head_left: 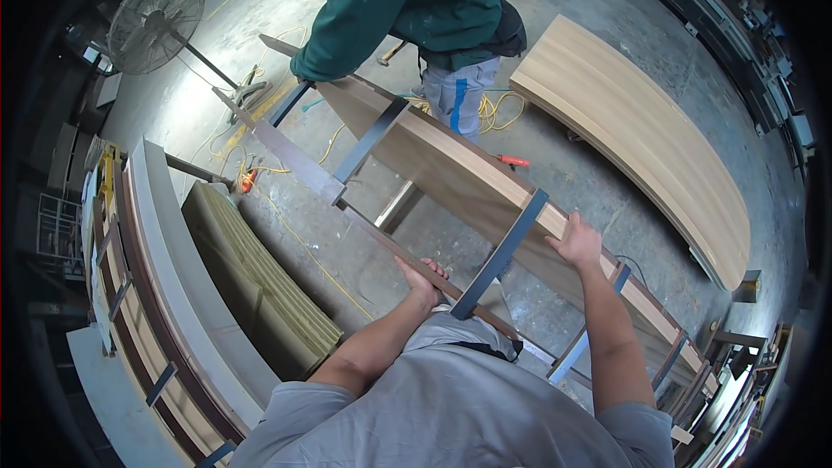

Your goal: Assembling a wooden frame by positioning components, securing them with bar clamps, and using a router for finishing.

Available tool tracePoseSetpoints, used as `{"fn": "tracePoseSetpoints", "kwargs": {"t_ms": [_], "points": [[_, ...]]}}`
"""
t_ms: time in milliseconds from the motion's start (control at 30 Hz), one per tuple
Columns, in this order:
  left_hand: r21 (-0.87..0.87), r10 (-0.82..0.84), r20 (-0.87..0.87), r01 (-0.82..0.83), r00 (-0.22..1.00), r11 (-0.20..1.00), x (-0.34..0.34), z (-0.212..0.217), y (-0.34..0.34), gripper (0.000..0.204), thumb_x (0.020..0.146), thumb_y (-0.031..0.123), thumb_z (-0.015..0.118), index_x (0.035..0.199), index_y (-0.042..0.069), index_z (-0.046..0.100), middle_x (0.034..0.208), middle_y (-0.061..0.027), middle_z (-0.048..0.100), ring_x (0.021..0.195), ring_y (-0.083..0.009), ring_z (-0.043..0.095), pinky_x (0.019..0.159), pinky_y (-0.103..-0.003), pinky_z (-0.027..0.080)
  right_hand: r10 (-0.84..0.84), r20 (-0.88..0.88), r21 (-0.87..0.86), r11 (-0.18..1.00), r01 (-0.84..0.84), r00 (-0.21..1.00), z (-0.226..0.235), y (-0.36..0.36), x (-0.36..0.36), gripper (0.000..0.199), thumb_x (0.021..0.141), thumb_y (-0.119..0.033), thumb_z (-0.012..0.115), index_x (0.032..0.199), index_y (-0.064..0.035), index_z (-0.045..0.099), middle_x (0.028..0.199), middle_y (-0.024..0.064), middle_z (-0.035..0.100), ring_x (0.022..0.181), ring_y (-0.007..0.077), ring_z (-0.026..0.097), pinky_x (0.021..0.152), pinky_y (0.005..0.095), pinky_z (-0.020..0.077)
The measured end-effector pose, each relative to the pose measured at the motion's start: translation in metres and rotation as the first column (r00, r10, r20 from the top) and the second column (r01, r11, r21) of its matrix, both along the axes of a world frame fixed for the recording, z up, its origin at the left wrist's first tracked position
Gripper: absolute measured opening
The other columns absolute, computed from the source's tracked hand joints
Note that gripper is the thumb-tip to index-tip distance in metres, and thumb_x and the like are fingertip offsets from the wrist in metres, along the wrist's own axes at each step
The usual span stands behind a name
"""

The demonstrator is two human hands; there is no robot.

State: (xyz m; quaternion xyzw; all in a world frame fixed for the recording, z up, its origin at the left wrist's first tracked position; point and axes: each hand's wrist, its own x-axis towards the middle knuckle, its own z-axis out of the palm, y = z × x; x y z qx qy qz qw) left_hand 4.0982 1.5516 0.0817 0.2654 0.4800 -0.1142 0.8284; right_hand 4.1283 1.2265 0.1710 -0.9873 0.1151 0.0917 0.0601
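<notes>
Both hands (pixel 422 279) (pixel 579 243) — on one wooden frame (pixel 472 165)

Wearer's hands (pixel 578 243) x2, long wooden frame (pixel 477 163) x1, crosspieces (pixel 501 254) visible on it x5, fan (pixel 156 22) x1, co-worker (pixel 425 0) x1.

- Open gap left of the dark, flat crossbar (pixel 501 253) on the long brown wooden frame (pixel 468 160); my left hand (pixel 422 277) could pass down through.
- That crossbar blocks sliding my right hand (pixel 576 243) far leftward along the rail.
- Co-worker in green sweatshirt (pixel 416 9) obstructs beyond.
- Bare grey concrete floor (pixel 589 186) separates frame from curved pale wooden panel (pixel 637 134).
</notes>
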Motion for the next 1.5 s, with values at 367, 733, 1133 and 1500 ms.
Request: {"fn": "tracePoseSetpoints", "kwargs": {"t_ms": [367,733,1133,1500], "points": [[-0.006,0.002,0.012,-0.002,1.0,1.0,0.0,0.0,0.001,0.079,0.077,0.088,0.023,0.072,0.011,0.04,0.056,-0.0046,0.039,0.05,-0.0225,0.042,0.051,-0.039,0.039,0.018,0.042,0.004,1.0,-0.018,0.999,-0.007,-0.002,-0.001,0.065,0.065,-0.051,0.078,0.101,-0.0067,0.048,0.093,0.0196,0.065,0.085,0.0384,0.065,0.074,0.0467,0.0522],[0.0,-0.005,0.024,0.005,1.0,1.0,-0.003,-0.01,0.003,0.078,0.079,0.087,0.022,0.076,0.011,0.041,0.057,-0.0048,0.04,0.052,-0.023,0.043,0.051,-0.039,0.04,0.001,0.013,-0.007,1.0,-0.001,1.0,-0.003,0.004,-0.001,0.063,0.066,-0.051,0.077,0.101,-0.0078,0.048,0.099,0.0172,0.064,0.089,0.0376,0.065,0.076,0.0468,0.052],[-0.001,-0.012,0.037,0.012,0.999,1.0,-0.003,-0.02,0.004,0.081,0.078,0.088,0.019,0.074,0.01,0.042,0.055,-0.0058,0.041,0.049,-0.024,0.045,0.049,-0.041,0.042,0.007,0.03,-0.026,1.0,-0.006,1.0,-0.007,0.003,-0.003,0.064,0.065,-0.051,0.078,0.101,-0.0073,0.048,0.099,0.018,0.065,0.089,0.038,0.064,0.077,0.047,0.0514],[0.002,-0.022,0.038,0.022,0.999,1.0,-0.004,-0.02,0.004,0.082,0.076,0.089,0.02,0.074,0.01,0.041,0.058,-0.0046,0.041,0.051,-0.0236,0.045,0.052,-0.04,0.042,-0.005,-0.012,-0.037,0.999,0.005,1.0,-0.003,0.006,-0.002,0.065,0.066,-0.05,0.078,0.103,-0.0058,0.048,0.101,0.0184,0.064,0.092,0.0378,0.064,0.079,0.0473,0.0508]]}}
